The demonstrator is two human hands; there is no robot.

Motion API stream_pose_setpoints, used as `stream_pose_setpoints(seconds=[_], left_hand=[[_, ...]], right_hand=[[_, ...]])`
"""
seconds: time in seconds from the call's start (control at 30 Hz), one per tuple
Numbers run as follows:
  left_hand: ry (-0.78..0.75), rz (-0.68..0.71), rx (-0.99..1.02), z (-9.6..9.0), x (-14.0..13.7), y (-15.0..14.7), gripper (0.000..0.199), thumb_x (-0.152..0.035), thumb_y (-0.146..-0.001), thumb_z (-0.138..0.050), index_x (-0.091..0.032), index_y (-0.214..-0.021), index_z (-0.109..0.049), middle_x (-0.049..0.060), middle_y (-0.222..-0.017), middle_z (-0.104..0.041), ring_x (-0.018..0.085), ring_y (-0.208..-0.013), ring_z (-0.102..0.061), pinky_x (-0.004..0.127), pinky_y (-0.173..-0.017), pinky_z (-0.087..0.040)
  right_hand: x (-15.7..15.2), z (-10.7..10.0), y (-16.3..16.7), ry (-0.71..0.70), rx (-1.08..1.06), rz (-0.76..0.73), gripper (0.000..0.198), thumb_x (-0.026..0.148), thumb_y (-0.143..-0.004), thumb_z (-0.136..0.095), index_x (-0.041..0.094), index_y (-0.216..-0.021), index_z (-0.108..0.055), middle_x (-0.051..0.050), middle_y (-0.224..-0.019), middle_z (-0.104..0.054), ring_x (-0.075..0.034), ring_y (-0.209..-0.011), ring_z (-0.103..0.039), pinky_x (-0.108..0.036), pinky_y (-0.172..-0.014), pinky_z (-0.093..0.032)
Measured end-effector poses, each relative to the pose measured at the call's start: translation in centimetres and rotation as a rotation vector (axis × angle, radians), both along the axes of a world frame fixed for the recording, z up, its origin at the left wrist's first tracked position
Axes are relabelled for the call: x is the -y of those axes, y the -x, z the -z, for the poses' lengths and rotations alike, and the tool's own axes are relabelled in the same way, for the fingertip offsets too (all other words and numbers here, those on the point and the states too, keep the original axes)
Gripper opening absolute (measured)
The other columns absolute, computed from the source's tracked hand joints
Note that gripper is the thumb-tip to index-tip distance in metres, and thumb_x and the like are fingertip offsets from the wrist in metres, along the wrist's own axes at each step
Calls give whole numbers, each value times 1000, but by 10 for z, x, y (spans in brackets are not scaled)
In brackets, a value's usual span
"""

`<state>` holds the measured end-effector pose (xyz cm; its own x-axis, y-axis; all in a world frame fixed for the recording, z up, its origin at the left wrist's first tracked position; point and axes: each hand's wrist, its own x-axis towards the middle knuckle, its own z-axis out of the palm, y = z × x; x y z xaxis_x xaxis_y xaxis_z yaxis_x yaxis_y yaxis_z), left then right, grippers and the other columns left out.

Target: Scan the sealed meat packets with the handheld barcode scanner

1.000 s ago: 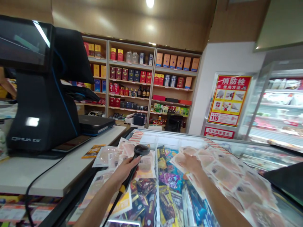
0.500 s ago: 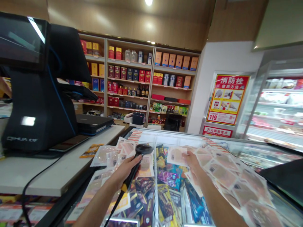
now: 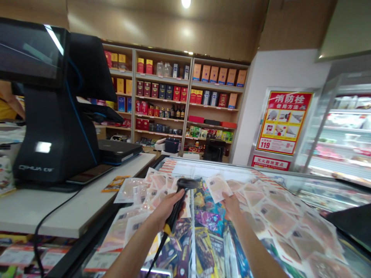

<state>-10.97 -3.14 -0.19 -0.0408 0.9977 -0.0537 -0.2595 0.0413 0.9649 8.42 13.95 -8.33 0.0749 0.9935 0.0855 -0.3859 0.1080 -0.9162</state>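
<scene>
My left hand [image 3: 171, 208] is closed round the handle of a black barcode scanner [image 3: 176, 210], its head tilted toward the right and its cord trailing down. My right hand [image 3: 231, 206] pinches the lower edge of a flat, clear plastic packet [image 3: 218, 188] with a small label on it. Scanner head and packet are close together but apart. Similar flat packets [image 3: 275, 214] lie overlapped on the glass at the right, and more packets [image 3: 158, 185] lie at the left. Below the hands, colourful wrapped ice creams [image 3: 207, 220] show inside a freezer case.
A black checkout terminal [image 3: 52, 131] stands on a white counter [image 3: 37, 216] at the left, with an orange wrapper [image 3: 116, 183] near the counter's edge. Shelves [image 3: 162, 98] of boxes and bottles line the back wall. Part of another person's arm [image 3: 11, 98] shows at far left.
The scanner has shifted a little to the right with my left hand, toward the packet. In my right hand the packet has tilted and risen slightly. The view has turned slightly left.
</scene>
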Motion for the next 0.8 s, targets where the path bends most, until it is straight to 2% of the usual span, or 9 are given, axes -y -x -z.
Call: stream_pose_setpoints(seconds=[0.27,0.47,0.8], left_hand=[[2,16,34,-5,1,1,35,-50,-63,-48,-16,-70,-45,-5,-49,-48,6,-35,-43,17,-34,-30],[26,-2,47,-9,6,0,34,-49,-64,-48,-16,-72,-46,-4,-50,-49,6,-36,-44,17,-34,-30],[-25,-17,26,-14,10,1,33,-47,-65,-48,-15,-71,-47,-3,-49,-50,6,-36,-43,16,-34,-29]], right_hand=[[-1,1,1,26,-73,35,41,20,-44,-59,17,-84,-49,1,-65,-61,-16,-63,-58,-23,-48,-45],[1,0,2,27,-72,37,39,19,-45,-58,17,-84,-50,2,-65,-61,-15,-62,-58,-22,-47,-45],[13,-9,2,52,-78,6,36,18,-44,-59,19,-78,-48,3,-61,-61,-15,-58,-58,-23,-47,-46]])
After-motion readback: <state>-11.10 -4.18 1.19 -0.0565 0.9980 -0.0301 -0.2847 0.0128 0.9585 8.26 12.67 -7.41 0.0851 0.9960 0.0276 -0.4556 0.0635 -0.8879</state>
